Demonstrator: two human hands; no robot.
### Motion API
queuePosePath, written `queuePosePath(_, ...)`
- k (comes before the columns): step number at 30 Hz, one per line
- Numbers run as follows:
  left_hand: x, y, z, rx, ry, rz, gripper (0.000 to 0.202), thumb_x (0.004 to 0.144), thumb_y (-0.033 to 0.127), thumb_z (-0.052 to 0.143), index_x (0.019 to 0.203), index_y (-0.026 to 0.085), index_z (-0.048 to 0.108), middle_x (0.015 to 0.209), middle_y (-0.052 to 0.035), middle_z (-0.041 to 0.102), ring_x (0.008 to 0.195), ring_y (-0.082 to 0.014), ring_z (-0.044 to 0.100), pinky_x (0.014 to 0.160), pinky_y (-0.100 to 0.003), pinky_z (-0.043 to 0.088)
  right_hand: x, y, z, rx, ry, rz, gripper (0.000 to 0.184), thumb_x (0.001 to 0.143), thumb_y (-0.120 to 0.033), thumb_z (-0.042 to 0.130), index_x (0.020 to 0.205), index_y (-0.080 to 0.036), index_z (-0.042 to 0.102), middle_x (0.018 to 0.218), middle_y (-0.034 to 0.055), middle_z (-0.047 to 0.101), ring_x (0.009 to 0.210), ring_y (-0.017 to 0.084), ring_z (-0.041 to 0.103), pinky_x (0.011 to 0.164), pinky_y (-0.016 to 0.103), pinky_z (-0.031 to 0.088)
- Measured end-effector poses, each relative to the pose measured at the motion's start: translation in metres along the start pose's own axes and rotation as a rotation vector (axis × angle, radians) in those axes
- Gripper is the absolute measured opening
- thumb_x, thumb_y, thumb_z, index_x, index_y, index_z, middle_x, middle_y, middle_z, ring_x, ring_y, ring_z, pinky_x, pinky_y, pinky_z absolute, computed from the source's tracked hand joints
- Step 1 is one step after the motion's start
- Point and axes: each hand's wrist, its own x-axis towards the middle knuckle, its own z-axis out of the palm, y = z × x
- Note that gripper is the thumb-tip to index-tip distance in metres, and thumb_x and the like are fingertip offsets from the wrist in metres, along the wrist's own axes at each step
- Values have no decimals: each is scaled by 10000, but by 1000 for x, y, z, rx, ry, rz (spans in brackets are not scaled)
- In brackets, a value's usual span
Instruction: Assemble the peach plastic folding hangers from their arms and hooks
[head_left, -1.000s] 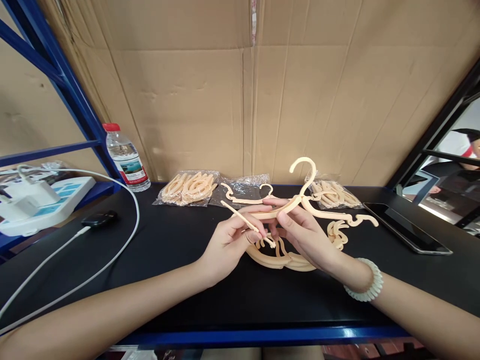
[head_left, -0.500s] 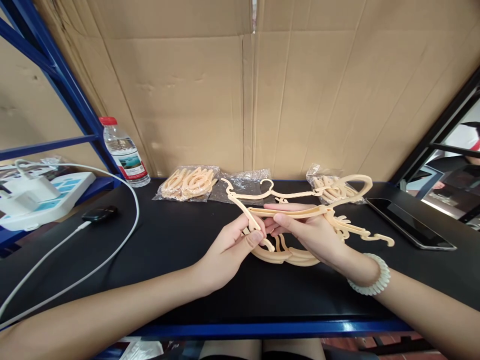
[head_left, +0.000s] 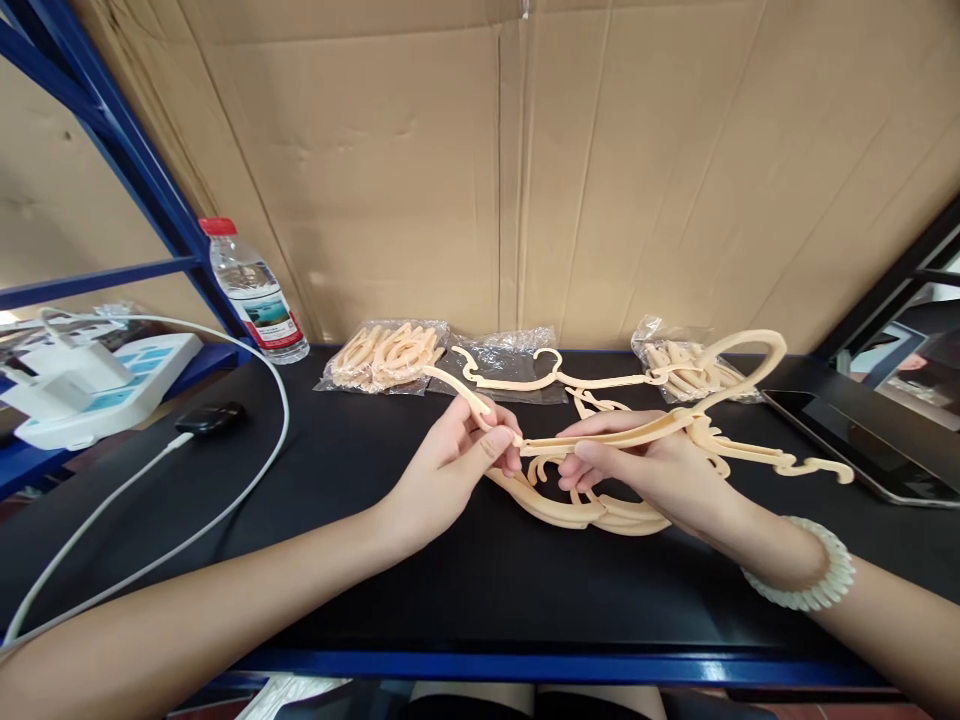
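My left hand (head_left: 469, 450) is closed, thumb and fingers pinching a small beige plastic hanger end piece (head_left: 459, 385). My right hand (head_left: 645, 465) grips a beige clothes hanger (head_left: 622, 434) by its arm, and the large hook rises to the right. The inner end of the end piece meets the left tip of the hanger arm by my left fingertips; whether they are joined I cannot tell. Under and behind both hands lie more beige hangers (head_left: 562, 510), partly covered by my right hand. Farther back, another assembled hanger (head_left: 517, 384) lies flat.
Clear bags of hanger parts stand at the back left (head_left: 386, 358) and back right (head_left: 679, 368), with a flattened clear bag (head_left: 517, 350) between. A tablet (head_left: 862, 455) lies at right. On the left are a water bottle (head_left: 262, 305), a power strip (head_left: 142, 385) and a white cable (head_left: 281, 440).
My left hand has turned the end piece so it now points up and left, and its inner end has come to the hanger arm's tip. The view has shifted slightly.
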Motion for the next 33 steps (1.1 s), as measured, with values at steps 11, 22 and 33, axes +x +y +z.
queuePosePath(11,4,3,-10,-110,-115,-134,176,837,268,706,830,151,575,806,2,593,731,-106,595,737,-245,490,-4,-3,0,-58,-41,-91,170,830,-300,716,938,-169,729,760,46,758,678,165,736,630,247,623)
queuePosePath(22,8,-3,-18,-181,-356,-200,147,866,205,673,840,152,538,883,-14,625,746,-142,681,712,-285,540,-9,-10,1,-257,-96,-196,109,845,-266,689,865,-181,755,740,35,741,674,157,709,651,241,596)
queuePosePath(33,4,-3,-10,-164,-310,-216,280,796,310,752,789,150,523,760,-13,629,668,-150,657,622,-273,516,-12,-8,5,-194,-73,-166,79,837,-271,706,867,-217,755,762,15,756,701,162,729,680,238,616)
